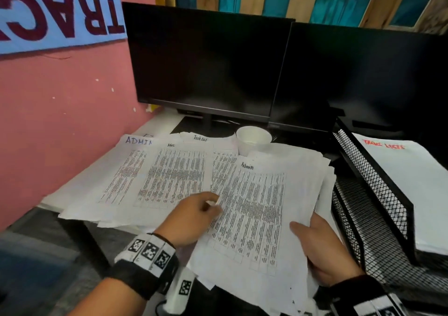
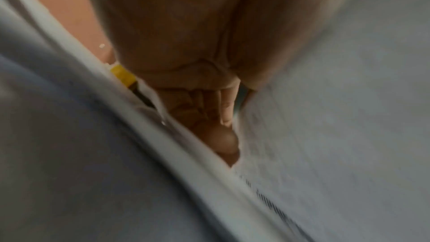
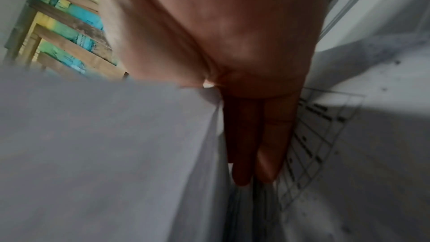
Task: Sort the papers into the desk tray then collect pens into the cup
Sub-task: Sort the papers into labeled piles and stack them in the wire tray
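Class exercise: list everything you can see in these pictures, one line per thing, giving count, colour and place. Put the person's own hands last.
Loose papers: several overlapping, white with printed tables, spread across the desk.
Admin sheet: one, white, on top at the front, held.
Cup: one, white, behind the papers, before the monitors.
Desk tray: one, black mesh, at right, holding a white stack with a red heading.
Monitors: two, black, screens dark, at the back.
Banner: one, blue with dark red letters, on the pink wall.
Left hand: pinches the sheet's left edge.
Right hand: grips its right edge, thumb on top.
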Available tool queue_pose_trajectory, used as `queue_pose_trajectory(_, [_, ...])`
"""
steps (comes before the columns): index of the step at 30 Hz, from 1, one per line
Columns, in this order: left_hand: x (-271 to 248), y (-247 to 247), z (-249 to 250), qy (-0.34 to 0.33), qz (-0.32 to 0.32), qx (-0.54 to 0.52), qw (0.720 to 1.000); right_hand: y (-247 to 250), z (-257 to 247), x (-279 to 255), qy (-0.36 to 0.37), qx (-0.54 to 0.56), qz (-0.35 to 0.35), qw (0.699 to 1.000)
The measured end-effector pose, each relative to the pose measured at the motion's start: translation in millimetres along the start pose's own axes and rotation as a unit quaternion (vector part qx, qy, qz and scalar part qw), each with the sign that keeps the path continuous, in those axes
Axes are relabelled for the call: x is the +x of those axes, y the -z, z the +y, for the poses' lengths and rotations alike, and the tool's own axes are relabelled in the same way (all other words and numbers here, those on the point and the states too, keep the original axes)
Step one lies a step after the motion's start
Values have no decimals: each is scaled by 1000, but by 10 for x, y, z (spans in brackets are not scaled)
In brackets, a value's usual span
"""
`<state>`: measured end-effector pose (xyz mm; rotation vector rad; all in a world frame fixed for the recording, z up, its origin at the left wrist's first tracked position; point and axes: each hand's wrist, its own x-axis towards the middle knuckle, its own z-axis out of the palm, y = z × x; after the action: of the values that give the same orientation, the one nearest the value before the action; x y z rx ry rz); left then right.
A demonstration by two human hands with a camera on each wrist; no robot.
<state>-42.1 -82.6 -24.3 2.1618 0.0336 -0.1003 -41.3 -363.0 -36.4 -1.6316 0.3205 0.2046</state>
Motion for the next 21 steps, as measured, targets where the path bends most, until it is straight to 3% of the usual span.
queue_pose_trajectory(3, [51,307,-107,23,74,-52,996,15,39,37,-4,-8,11,1000])
queue_pose_trajectory(9, [29,1010,-337,138,186,-30,972,8,47,44,-6,-14,14,1000])
queue_pose_trajectory(12, [48,1143,-487,169,203,-22,964,9,39,41,-5,-18,15,1000])
queue_pose_trajectory(21, [40,1141,-709,169,212,-61,961,10,-43,-47,-7,-20,22,1000])
